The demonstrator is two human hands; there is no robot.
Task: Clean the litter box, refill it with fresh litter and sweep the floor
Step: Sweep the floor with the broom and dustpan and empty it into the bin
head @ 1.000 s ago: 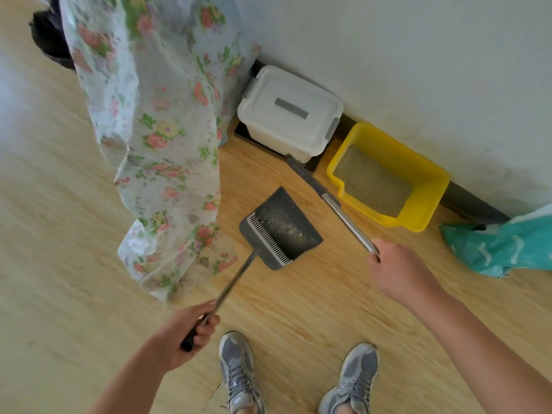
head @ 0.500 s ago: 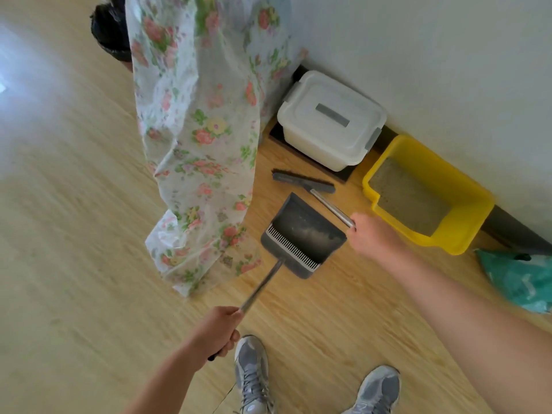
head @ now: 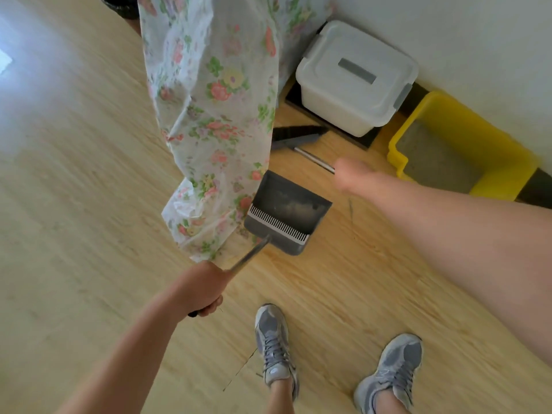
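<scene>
Floor (head: 74, 204): pale wood-grain planks, white wall (head: 478, 40) far right with dark skirting (head: 540, 180) along its base.

Left hand (head: 203, 289): fingers (head: 210, 307) clenched round the black grip end of the dustpan's thin metal pole.
Dustpan (head: 286, 210): dark grey plastic, wedge-shaped, white comb teeth along its near edge, pale debris inside. It sits centre frame, its left side touching the curtain hem.

Right hand (head: 354, 174): motion-blurred and closed on the near end of the broom's shiny metal handle. Single fingers not resolvable.
Broom (head: 298, 135): flat dark head with black bristles, low at the floor just far of the dustpan, beside the bin's near left corner.

Litter box (head: 507, 150): yellow plastic, rectangular with a rolled rim, against the wall far right, grey granular litter (head: 433, 156) inside.
Storage bin (head: 355, 76): white plastic, lid on, grey side latches, grey rectangle on the lid. It stands left of the litter box, against the wall.
Curtain (head: 215, 115): thin white fabric with pink and green floral print, hanging far left with its hem pooled on the floor.

Near edge: two grey laced trainers, left (head: 274, 348) and right (head: 394, 366).
</scene>
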